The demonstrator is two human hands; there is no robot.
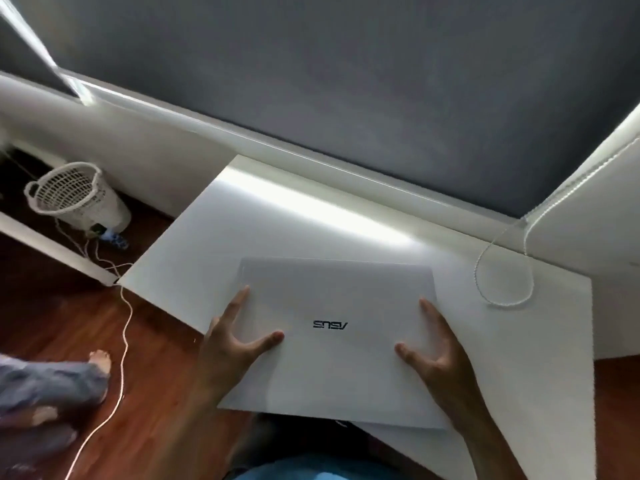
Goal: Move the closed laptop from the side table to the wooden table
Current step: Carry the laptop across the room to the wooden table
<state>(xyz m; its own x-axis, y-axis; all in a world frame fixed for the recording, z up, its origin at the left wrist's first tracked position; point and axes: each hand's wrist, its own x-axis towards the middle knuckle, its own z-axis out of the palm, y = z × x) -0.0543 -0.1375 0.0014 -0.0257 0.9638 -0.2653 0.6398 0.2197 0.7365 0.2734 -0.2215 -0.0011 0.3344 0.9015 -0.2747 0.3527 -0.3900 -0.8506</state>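
Pick-up step: the closed white ASUS laptop lay at lower centre, overhanging the white side tabletop, with left hand and right hand grasping its side edges, the next move calling for a level lift.

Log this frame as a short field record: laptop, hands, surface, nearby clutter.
laptop: closed, white, logo facing up, near edge overhanging the table
left hand: gripping the laptop's left edge, thumb on the lid
right hand: gripping the right edge, thumb on the lid
white side table: under the laptop, by the window
beaded cord: looped on the table, right of the laptop
basket: on the floor, left
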